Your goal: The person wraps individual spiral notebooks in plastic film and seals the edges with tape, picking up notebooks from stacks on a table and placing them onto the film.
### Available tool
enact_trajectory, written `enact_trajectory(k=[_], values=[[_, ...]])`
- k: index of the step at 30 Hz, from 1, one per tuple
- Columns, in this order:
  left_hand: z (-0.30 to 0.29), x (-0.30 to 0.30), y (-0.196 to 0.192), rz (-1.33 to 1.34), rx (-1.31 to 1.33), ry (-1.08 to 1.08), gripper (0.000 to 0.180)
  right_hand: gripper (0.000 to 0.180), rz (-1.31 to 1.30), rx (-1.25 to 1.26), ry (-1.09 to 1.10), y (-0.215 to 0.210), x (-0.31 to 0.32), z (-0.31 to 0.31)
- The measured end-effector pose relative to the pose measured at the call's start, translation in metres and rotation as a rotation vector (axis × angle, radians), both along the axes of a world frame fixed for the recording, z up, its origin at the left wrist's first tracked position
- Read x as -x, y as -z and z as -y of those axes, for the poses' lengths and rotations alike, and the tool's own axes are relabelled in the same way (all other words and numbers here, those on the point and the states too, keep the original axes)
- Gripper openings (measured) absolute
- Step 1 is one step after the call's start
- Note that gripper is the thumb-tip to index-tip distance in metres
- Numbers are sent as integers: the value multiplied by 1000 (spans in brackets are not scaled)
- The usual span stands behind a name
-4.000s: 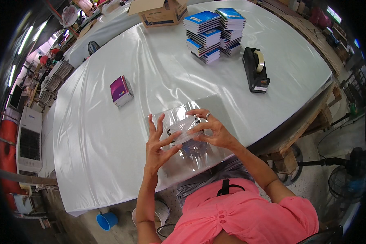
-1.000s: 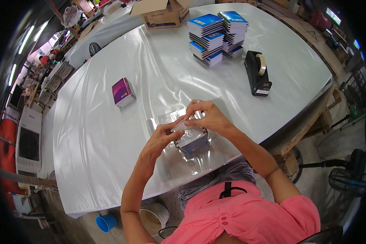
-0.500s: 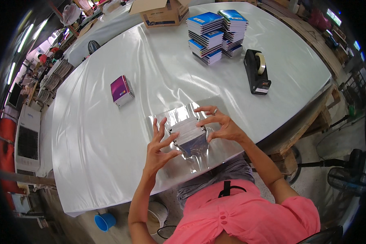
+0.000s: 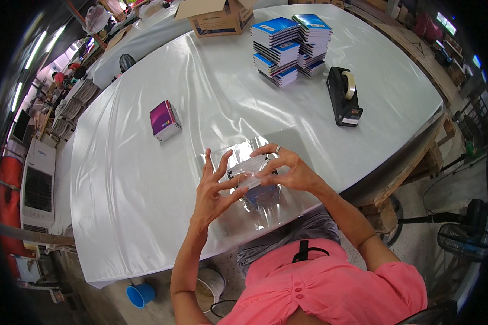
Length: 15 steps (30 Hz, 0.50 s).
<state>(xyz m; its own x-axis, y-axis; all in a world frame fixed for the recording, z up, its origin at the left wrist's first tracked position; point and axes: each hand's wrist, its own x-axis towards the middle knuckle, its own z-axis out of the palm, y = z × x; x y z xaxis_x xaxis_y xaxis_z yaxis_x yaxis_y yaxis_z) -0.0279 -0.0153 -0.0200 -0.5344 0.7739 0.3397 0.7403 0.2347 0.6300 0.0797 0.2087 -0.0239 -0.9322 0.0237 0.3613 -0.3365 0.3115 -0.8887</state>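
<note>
The left hand (image 4: 214, 187) has its fingers spread wide, with only the thumb and fingertips pressed against the small block wrapped in clear crinkled plastic film (image 4: 253, 181) at the near edge of the desk (image 4: 119, 179). The right hand (image 4: 284, 168), a ring on one finger, curls over the block from the other side, its fingertips pinching the film on top. The block seems to be a short stack of blue-covered notebooks, though glare on the film makes that hard to confirm. The loose sheet of film spreads out under and beyond both hands, towards the person's lap.

The desk is a large white surface covered in glossy plastic sheeting. To the left and farther off lies a small magenta and purple pack with white edges (image 4: 165, 120), well apart from the hands. Farther back on the right stand two stacks of blue-covered notebooks (image 4: 290, 49), side by side. Just beside them, nearer the right edge, sits a black tape dispenser with a roll of clear tape (image 4: 344, 96). At the far edge stands an open brown cardboard box (image 4: 216, 16). On the floor below the desk, a blue plastic cup (image 4: 141, 295) sits at lower left.
</note>
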Motion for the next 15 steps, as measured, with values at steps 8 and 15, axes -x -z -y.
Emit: enact_trajectory(k=[8,15], values=[[-8,4,-4,227,-17,3,29,13,26,-193,113,-9,8,2],[-18,8,1,379,-189,-20,33,13,48,-250,153,-14,12,5]])
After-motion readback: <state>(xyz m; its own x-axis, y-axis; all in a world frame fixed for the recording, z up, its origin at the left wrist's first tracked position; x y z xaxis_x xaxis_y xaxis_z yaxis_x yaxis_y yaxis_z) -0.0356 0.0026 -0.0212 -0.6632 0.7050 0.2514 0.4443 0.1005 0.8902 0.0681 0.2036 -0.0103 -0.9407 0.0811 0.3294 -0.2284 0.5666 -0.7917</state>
